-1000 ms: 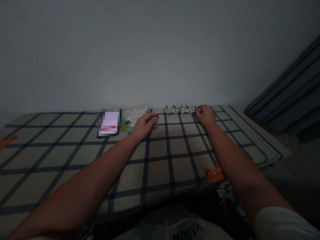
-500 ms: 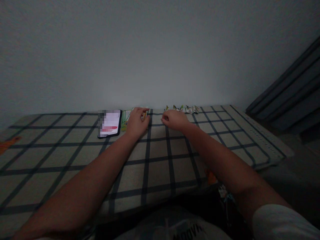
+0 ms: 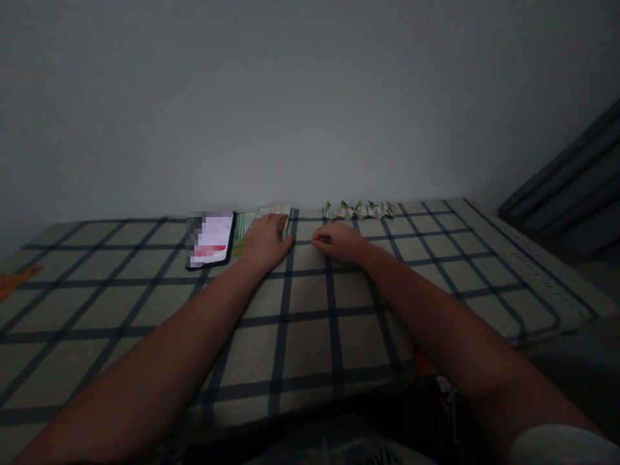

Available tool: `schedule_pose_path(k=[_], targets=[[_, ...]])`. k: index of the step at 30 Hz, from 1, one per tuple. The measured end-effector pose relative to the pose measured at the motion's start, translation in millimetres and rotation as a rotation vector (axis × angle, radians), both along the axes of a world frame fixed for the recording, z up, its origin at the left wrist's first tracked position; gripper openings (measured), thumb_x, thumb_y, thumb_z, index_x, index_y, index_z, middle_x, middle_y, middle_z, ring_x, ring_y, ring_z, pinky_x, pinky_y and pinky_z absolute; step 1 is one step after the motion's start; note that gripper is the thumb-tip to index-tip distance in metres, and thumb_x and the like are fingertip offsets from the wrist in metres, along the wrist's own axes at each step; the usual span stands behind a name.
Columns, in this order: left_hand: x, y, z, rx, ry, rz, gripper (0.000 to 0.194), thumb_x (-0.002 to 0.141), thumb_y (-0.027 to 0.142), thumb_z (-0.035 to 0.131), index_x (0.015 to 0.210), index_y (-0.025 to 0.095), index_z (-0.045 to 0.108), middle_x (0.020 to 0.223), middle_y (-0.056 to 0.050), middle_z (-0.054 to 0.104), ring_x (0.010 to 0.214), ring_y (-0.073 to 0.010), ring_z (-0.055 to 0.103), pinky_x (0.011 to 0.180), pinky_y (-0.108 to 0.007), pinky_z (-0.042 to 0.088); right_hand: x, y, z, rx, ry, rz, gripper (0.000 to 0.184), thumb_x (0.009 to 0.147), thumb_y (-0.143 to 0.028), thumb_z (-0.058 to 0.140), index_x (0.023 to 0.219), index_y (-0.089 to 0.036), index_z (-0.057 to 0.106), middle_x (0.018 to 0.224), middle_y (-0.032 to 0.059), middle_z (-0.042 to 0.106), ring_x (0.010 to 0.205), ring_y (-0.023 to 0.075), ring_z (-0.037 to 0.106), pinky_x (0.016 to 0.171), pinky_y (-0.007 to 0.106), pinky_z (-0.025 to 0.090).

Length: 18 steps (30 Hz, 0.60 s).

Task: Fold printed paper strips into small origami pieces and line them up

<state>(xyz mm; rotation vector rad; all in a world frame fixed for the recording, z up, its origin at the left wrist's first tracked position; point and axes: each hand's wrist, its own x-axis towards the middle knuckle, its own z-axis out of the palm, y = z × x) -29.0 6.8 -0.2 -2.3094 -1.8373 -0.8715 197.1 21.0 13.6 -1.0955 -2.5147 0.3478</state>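
My left hand [image 3: 265,244] lies over a green and white printed packet [image 3: 243,227], fingers stretched forward and the thumb apart. It covers much of that packet, which looks flat. To the right, my right hand [image 3: 338,240] hovers at or just above the cloth with thumb and fingertips pinched together. Whatever is in that pinch, if anything, is too small and dark to make out. Just beyond the right hand, several small crumpled wrapped pieces [image 3: 359,210], white and green, form a row near the wall.
A phone [image 3: 212,239] with a lit, partly blurred screen lies left of the packet. The checked tablecloth [image 3: 310,323] covers the table up to a plain wall [image 3: 310,103]. A dark curtain [image 3: 571,174] hangs at the far right. An orange print [image 3: 19,281] shows at the left.
My left hand's fingers have straightened and lowered over the packet, uncovering more of its top. My right hand stays pinched, slightly nearer me. The view has shifted a little.
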Motion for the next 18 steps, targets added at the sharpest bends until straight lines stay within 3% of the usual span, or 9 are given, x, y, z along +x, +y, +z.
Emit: schedule_pose_path(k=[4, 11, 18], targets=[[-3, 1, -0.2, -0.039, 0.026, 0.088, 0.065, 0.082, 0.045, 0.063, 0.137, 0.011, 0.057, 0.14, -0.021, 0.057, 0.129, -0.0389, 0.052, 0.111, -0.05, 0.039, 3, 2, -0.7, -0.024, 0.048, 0.05, 0.023, 0.091, -0.029, 0.059, 0.095, -0.013, 0.075, 0.08, 0.0037, 0.068, 0.07, 0.0119, 0.053, 0.066, 0.024, 0.033], [-6, 2, 2.4, -0.102, 0.032, 0.091, 0.049, 0.085, 0.053, 0.059, 0.114, 0.016, 0.071, 0.134, -0.019, 0.063, 0.121, -0.0407, 0.057, 0.105, -0.055, 0.043, 3, 3, -0.7, -0.025, 0.044, 0.072, 0.022, 0.091, -0.029, 0.06, 0.094, -0.013, 0.075, 0.081, 0.0044, 0.069, 0.07, 0.0116, 0.052, 0.065, 0.024, 0.032], [-1, -11, 22.2, -0.186, 0.057, 0.133, 0.045, 0.095, 0.041, 0.038, 0.112, 0.016, 0.073, 0.121, -0.014, 0.071, 0.11, -0.0297, 0.064, 0.093, -0.038, 0.048, 4, 3, -0.3, -0.045, 0.057, 0.078, 0.022, 0.091, -0.026, 0.061, 0.095, -0.011, 0.075, 0.083, 0.0058, 0.07, 0.069, 0.0113, 0.053, 0.065, 0.023, 0.033]])
